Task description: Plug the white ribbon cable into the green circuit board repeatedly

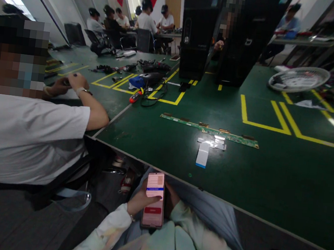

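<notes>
A smartphone [153,216] with a lit pinkish screen is held upright over my lap, just below the table's front edge. My left hand [138,200] grips it from the left side, and the thumb lies across the screen. Close against the phone's right edge is my right hand [172,195]; its fingers are hidden behind the phone and in shadow. On the table beyond lies a long, thin green circuit board [190,123]. A white flat ribbon cable [203,153] with a blue end lies just in front of the board.
Two black computer towers [196,35] stand at the back of the green table [270,178]. A red screwdriver [135,96], a blue-and-black tool [143,80] and cables lie left of centre. A white round basket [299,78] is far right. A person in a white shirt [28,136] sits at left.
</notes>
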Demonstrator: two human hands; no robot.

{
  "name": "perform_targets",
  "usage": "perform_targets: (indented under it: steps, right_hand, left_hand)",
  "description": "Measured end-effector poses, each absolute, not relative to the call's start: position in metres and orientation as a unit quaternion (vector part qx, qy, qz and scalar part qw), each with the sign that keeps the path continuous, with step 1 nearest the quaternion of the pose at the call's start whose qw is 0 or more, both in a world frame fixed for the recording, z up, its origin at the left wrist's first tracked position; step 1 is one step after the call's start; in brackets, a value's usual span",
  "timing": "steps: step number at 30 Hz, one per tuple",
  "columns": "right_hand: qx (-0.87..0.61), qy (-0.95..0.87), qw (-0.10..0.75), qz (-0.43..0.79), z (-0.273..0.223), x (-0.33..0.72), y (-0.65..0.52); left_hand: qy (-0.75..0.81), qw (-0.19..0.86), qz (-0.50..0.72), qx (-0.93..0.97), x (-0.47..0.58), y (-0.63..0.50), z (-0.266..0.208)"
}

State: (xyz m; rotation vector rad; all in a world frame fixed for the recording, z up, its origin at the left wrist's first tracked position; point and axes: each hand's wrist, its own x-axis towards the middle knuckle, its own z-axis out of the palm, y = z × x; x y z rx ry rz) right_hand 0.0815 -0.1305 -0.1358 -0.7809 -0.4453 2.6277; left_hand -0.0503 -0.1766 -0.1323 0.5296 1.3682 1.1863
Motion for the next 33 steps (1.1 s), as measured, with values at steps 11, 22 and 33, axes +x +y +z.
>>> perform_targets:
  steps: [11,22,33]
  right_hand:
    - [-0.286,-0.140,0.179,0.931,-0.140,0.072,-0.137]
    - [-0.204,-0.140,0.044,0.968,-0.074,0.030,-0.178]
    - [-0.227,-0.228,0.186,0.928,0.007,-0.054,-0.109]
  left_hand:
    - [0.613,0.574,0.499,0.212,-0.048,-0.194,-0.100]
    - [0.720,0.469,0.475,0.191,-0.070,-0.262,-0.029]
    - [0.763,0.481,0.304,0.306,-0.127,-0.164,0.109]
